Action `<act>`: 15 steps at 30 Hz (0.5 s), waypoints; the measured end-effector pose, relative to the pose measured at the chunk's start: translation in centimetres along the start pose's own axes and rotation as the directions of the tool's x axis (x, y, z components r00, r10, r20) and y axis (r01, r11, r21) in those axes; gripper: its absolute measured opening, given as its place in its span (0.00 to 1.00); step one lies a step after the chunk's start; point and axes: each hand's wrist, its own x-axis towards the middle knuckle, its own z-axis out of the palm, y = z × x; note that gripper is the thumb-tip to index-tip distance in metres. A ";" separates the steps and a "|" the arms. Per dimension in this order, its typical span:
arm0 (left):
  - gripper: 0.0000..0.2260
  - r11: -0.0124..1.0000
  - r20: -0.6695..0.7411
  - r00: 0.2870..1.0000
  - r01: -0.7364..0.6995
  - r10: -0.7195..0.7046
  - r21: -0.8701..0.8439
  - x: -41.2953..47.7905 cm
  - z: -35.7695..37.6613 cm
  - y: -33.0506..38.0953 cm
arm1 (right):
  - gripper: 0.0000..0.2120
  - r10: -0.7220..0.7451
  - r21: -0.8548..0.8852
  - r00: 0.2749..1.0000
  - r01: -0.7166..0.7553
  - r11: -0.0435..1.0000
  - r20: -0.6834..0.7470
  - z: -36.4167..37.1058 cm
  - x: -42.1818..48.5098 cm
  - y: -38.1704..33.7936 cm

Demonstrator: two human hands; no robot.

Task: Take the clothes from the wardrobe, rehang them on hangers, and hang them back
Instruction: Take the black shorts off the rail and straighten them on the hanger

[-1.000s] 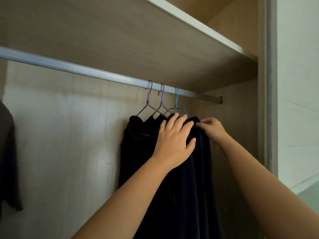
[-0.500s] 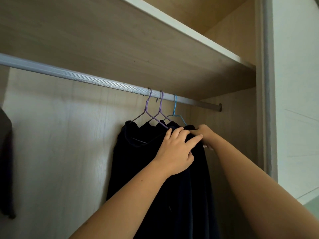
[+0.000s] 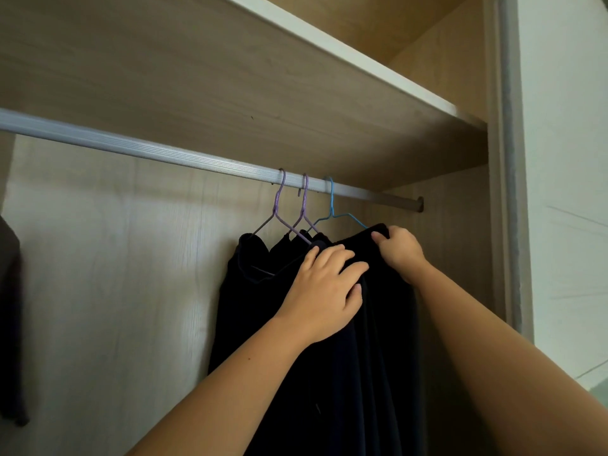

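Note:
Dark, nearly black clothes [image 3: 250, 317] hang from a silver rail [image 3: 138, 151] at the right end of the wardrobe. Two purple wire hangers [image 3: 278, 205] and a blue wire hanger [image 3: 332, 209] hook over the rail. My right hand [image 3: 399, 251] pinches the top edge of the rightmost dark garment, just under the blue hanger's right arm. My left hand [image 3: 329, 291] lies on the same garment's front with its fingers curled into the cloth. The hangers' lower parts are hidden inside the clothes.
A wooden shelf [image 3: 296, 103] runs just above the rail. The wardrobe's right side panel [image 3: 460, 258] stands close behind my right hand. A grey garment [image 3: 11, 307] hangs at the far left edge. Bare rail stretches between it and the dark clothes.
My right hand has lifted the garment's top edge up toward the blue hanger. My left hand has slid slightly down and right on the cloth. The camera view has tilted upward.

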 end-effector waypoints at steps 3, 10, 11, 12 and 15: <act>0.18 1.000 -0.006 1.000 0.006 -0.006 0.003 -0.4 -0.2 -0.3 | 0.16 -0.013 -0.032 0.998 0.011 0.999 -0.063 -0.6 -0.1 -0.6; 0.19 0.998 -0.012 0.998 0.054 -0.055 -0.040 -1.4 -0.6 -0.7 | 0.17 0.029 -0.024 0.990 -0.032 0.999 -0.136 -0.8 -0.7 -2.5; 0.19 0.998 -0.011 0.998 0.057 -0.057 -0.039 -1.4 -0.7 -0.9 | 0.17 0.032 -0.016 0.988 -0.035 0.999 -0.151 -1.0 -0.8 -2.8; 0.19 0.998 -0.012 0.998 0.057 -0.058 -0.039 -1.6 -0.7 -1.0 | 0.18 0.028 -0.008 0.986 -0.030 1.000 -0.165 -1.3 -0.9 -2.9; 0.20 0.996 -0.014 0.997 0.071 -0.072 -0.059 -1.8 -0.7 -1.3 | 0.17 0.025 0.046 0.981 -0.016 0.999 -0.190 -2.5 -2.0 -2.8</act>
